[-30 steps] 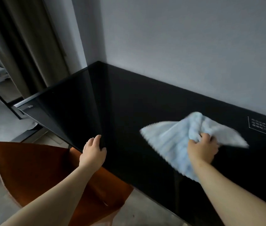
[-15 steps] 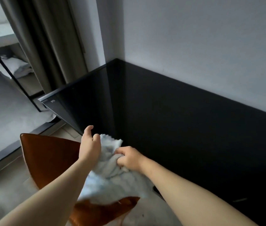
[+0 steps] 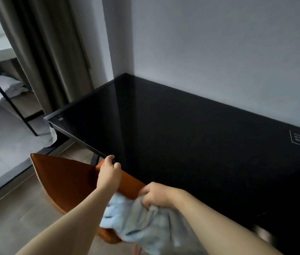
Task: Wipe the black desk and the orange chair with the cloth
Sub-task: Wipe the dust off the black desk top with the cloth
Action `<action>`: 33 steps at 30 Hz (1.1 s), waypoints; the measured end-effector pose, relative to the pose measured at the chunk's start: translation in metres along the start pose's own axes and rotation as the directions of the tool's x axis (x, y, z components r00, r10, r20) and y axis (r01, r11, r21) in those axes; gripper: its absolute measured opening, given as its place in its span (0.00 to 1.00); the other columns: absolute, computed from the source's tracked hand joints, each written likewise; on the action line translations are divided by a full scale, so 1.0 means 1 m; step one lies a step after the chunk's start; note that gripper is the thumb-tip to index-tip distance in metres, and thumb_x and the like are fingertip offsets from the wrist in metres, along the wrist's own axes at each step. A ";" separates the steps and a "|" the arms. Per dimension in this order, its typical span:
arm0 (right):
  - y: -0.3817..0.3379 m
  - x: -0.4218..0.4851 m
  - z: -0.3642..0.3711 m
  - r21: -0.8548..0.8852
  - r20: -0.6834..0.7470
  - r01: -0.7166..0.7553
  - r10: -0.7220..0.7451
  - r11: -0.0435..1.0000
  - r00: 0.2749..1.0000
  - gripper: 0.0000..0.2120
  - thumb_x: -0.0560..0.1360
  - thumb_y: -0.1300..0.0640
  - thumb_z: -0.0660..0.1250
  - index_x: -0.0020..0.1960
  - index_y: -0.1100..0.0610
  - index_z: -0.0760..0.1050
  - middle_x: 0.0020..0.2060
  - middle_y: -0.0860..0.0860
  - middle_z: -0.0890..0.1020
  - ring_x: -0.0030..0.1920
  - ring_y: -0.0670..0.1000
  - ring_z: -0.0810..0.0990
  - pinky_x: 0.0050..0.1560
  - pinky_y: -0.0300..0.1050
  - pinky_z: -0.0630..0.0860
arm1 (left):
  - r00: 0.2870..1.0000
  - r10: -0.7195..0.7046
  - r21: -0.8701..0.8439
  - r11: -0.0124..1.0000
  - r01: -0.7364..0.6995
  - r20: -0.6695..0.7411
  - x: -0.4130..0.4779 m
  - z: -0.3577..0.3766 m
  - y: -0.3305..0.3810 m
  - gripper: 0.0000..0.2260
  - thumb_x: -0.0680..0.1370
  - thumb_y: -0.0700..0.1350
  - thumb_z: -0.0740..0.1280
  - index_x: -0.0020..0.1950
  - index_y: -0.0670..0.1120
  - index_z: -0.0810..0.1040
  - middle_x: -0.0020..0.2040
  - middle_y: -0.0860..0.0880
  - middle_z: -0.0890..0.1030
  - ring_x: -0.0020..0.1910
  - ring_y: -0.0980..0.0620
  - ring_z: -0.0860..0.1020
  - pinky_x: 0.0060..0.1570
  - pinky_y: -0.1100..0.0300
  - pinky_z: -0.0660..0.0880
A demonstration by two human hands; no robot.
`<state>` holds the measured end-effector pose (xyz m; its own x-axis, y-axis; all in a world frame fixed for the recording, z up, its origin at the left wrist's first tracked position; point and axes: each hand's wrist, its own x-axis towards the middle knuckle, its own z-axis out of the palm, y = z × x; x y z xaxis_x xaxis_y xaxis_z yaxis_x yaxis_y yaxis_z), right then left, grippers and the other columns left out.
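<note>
Dim overall; daylight from the left; cloth (image 3: 145,223) motion-blurred; edges wide-angle bent.

The setting is a domestic bedroom or guest room fitted with a work corner. Beyond the point where the right hand (image 3: 155,195) grips the cloth (image 3: 145,227), a black desk (image 3: 182,144) with a glossy top stands flush against a plain grey wall (image 3: 219,52), and an orange chair (image 3: 64,181) sits directly left of the grip at the desk's front edge. Farther left and beyond the grip hang full-length curtains (image 3: 49,52); a low grey-covered surface that appears to be a bed (image 3: 2,144) lies far left, bordered by wood-tone floor (image 3: 16,218).
</note>
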<state>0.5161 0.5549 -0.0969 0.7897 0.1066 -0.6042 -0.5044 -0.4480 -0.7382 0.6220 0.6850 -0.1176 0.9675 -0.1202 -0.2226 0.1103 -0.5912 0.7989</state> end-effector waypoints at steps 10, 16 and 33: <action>0.042 -0.064 0.011 -0.024 -0.550 -0.146 0.109 0.989 0.828 0.07 0.71 0.55 0.61 0.39 0.55 0.76 0.37 0.52 0.79 0.40 0.51 0.78 0.40 0.46 0.73 | 0.966 0.121 0.154 0.975 -0.158 0.229 -0.054 0.027 0.007 0.20 0.80 0.44 0.55 0.72 0.49 0.63 0.69 0.44 0.68 0.56 0.49 0.74 0.42 0.63 0.68; 0.050 -0.120 0.016 0.107 -0.697 0.054 0.036 0.993 0.716 0.07 0.70 0.61 0.59 0.34 0.56 0.70 0.29 0.48 0.72 0.34 0.48 0.71 0.35 0.43 0.65 | 0.939 0.197 -0.102 0.979 -0.175 0.282 -0.111 0.029 0.013 0.17 0.80 0.45 0.60 0.69 0.51 0.68 0.68 0.48 0.71 0.59 0.53 0.72 0.51 0.66 0.68; 0.083 -0.260 0.075 -0.017 -0.818 0.189 -0.122 0.982 0.561 0.15 0.72 0.65 0.61 0.46 0.45 0.74 0.44 0.42 0.77 0.49 0.44 0.76 0.42 0.35 0.72 | 0.911 -0.018 -0.301 0.941 0.155 0.412 -0.255 0.026 0.011 0.24 0.79 0.62 0.54 0.72 0.54 0.61 0.73 0.47 0.63 0.70 0.43 0.64 0.66 0.44 0.64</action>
<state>0.2430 0.5567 -0.0237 0.7907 -0.6122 -0.0039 -0.3406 -0.4346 -0.8338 0.3701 0.6882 -0.0668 0.7854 -0.4273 -0.4478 0.3225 -0.3350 0.8853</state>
